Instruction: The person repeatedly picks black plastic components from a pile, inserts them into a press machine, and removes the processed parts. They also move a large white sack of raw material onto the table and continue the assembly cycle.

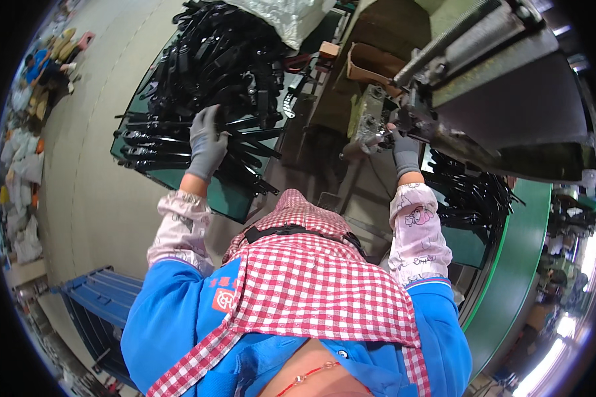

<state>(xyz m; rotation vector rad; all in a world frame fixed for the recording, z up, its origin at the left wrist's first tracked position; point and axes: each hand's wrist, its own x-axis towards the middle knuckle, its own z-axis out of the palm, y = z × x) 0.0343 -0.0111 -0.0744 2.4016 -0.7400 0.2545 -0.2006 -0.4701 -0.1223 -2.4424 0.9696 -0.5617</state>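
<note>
My left hand (208,147), in a grey glove, lies over a row of long black metal bars (155,151) on the green table at the left. Its fingers stretch forward, the thumb a little apart, and no bar is visibly gripped. Beyond it rises a big heap of glossy black metal parts (222,63). My right hand (405,152), gloved in grey with a bare fingertip showing, is at the metal tooling (377,129) of a machine. Its fingers are bent in close there; what they hold, if anything, is hidden.
A big machine (503,99) with a dark panel fills the upper right. More black parts (473,192) lie right of my right arm, beside a green table edge (516,258). A brown tray (375,64) sits behind the tooling. A blue crate (102,304) stands at lower left.
</note>
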